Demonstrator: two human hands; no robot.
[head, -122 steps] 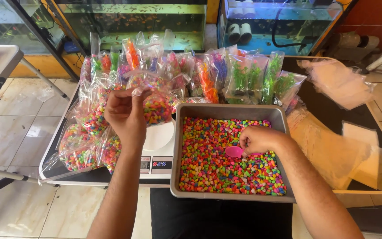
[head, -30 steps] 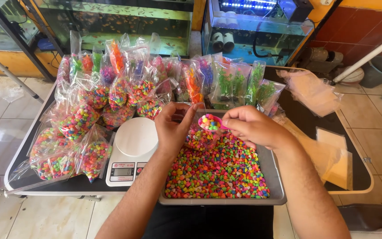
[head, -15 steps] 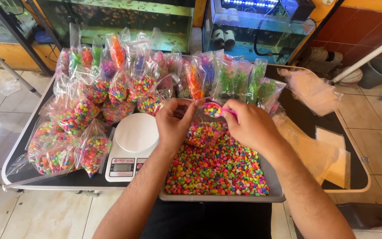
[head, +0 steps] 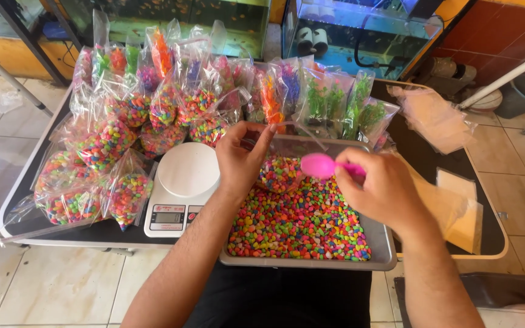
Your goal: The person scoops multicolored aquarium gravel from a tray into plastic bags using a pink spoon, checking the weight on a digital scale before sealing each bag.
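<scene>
Left hand (head: pixel 241 159) pinches the rim of a clear plastic bag of coloured gravel (head: pixel 279 172). Right hand (head: pixel 384 188), closed, grips a pink plastic scoop (head: pixel 320 165), apparently empty, above the grey metal tray (head: pixel 384 246).

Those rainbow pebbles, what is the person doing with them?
The left hand holds a clear bag open above a metal tray of coloured pebbles. The right hand holds a pink scoop at the bag's mouth. The bag is partly filled. A white scale sits beside the tray, with filled bags behind.
</scene>
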